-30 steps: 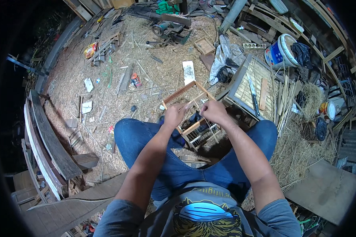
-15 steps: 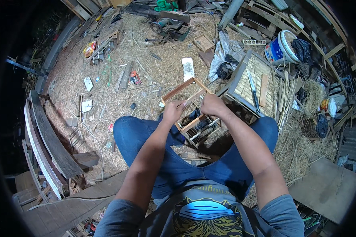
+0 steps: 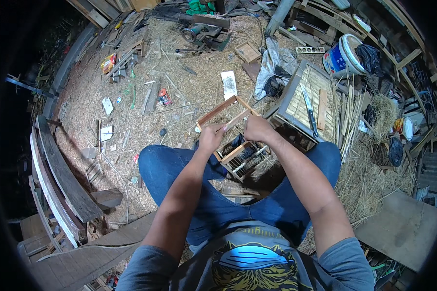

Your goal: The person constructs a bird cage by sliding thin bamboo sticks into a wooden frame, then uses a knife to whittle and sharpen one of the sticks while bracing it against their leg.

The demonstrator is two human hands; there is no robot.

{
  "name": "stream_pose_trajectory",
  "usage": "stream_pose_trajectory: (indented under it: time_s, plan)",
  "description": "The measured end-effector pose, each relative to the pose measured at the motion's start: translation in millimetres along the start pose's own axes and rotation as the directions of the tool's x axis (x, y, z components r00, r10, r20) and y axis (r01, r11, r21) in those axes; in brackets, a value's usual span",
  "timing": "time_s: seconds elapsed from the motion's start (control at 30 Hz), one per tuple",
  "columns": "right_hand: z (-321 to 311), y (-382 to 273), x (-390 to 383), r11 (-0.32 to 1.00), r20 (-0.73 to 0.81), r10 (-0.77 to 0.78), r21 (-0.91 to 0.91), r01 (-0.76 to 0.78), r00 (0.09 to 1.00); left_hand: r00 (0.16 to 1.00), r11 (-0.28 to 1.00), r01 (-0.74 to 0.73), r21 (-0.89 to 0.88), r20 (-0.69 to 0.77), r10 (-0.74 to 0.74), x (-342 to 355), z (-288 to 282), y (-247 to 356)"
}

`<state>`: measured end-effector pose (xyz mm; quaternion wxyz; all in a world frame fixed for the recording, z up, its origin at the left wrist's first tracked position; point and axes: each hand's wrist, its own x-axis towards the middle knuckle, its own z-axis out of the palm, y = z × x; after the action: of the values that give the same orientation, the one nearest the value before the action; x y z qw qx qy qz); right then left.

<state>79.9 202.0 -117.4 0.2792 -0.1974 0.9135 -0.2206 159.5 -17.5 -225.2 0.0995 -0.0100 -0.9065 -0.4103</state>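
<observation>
In front of my knees stands a wooden cage frame (image 3: 215,113), a box of reddish-brown slats with thin bars on its near side. My left hand (image 3: 210,138) is closed on a pale wooden strip (image 3: 236,119) that crosses the frame, its thumb lying along it. At the strip's other end, my right hand (image 3: 257,129) is closed against the strip and the frame's right side; its fingertips are hidden. Dark cloth or plastic (image 3: 246,151) shows behind the lower bars.
On the right, a wooden crate (image 3: 296,104) carries a long-bladed knife (image 3: 310,114) and a flat wood piece (image 3: 322,108). Beyond it stands a white-and-blue bucket (image 3: 342,57). Straw and shavings cover the ground, with thin sticks (image 3: 347,121) near the crate. Curved planks (image 3: 63,169) lie left.
Both hands keep their hold and have barely moved on the frame. The whole view has shifted very slightly.
</observation>
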Motion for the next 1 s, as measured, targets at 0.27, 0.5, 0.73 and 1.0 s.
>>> stream_pose_trajectory:
  time_s: [0.27,0.5,0.73,1.0]
  plan:
    - [-4,0,-4,1.000,0.059,0.009,-0.005,-0.009,0.998,0.995,0.995,0.093,-0.024,0.043,-0.092,0,-2,6]
    - [-4,-3,-6,0.999,0.030,0.031,0.006,-0.031,0.999,0.999,0.999,0.033,-0.014,0.006,-0.033,-1,1,-1]
    - [-47,-15,-35,0.999,0.038,-0.014,-0.039,0.015,0.999,1.000,1.000,0.028,-0.012,0.007,-0.028,-13,-7,22]
    - [14,-2,31,0.983,-0.144,-0.134,0.104,0.149,0.981,0.999,0.999,-0.051,-0.003,-0.007,0.051,-28,9,33]
